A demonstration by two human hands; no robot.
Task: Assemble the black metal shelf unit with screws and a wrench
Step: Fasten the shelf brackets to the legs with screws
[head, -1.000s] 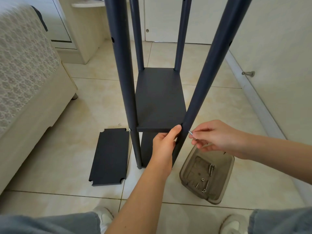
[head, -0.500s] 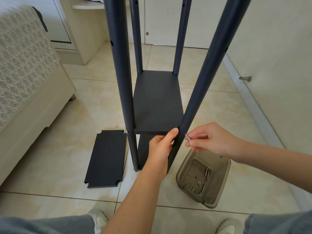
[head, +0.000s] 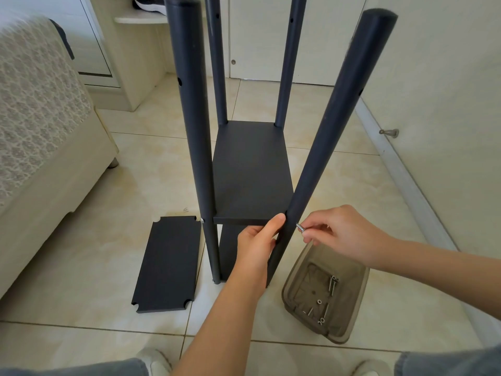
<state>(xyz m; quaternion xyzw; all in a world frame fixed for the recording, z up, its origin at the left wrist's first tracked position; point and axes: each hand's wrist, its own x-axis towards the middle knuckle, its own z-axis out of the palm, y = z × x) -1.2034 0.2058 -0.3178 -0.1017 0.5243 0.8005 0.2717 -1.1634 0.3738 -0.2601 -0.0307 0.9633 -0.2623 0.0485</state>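
Shelf unit (head: 252, 172): black, standing upright on the tiled floor (head: 81, 253), straight ahead of the person and between their two arms.
Posts: four dark round posts rise from the floor; the near left post (head: 195, 131) and near right post (head: 325, 131) reach up close to the camera, and the two far ones stand behind.
Shelf board: one flat board sits partway up between the four posts, and the edge of a lower board shows beneath it.
Fitted screw (head: 202, 220): a small silver head shows on the outside of the near left post, level with the board.
Left hand (head: 257, 245): fingers wrapped round the near right post just under the board, with the thumb lying up against the board's front corner.
Right hand (head: 344, 232): fingers pinching a silver screw (head: 300, 227), whose tip is just beside the near right post at board height.
Loose board (head: 168, 264): lies flat on the floor left of the unit, with notched corners.
Tray (head: 349, 308): brownish and see-through, on the floor right of the unit and below the right hand.
Spare screws (head: 332, 283): several lie scattered inside the tray.
Bed (head: 40, 118): at the far left, under a lace-patterned cover.
Shoes (head: 157, 362): pale toes at the bottom edge, below blue trouser legs.
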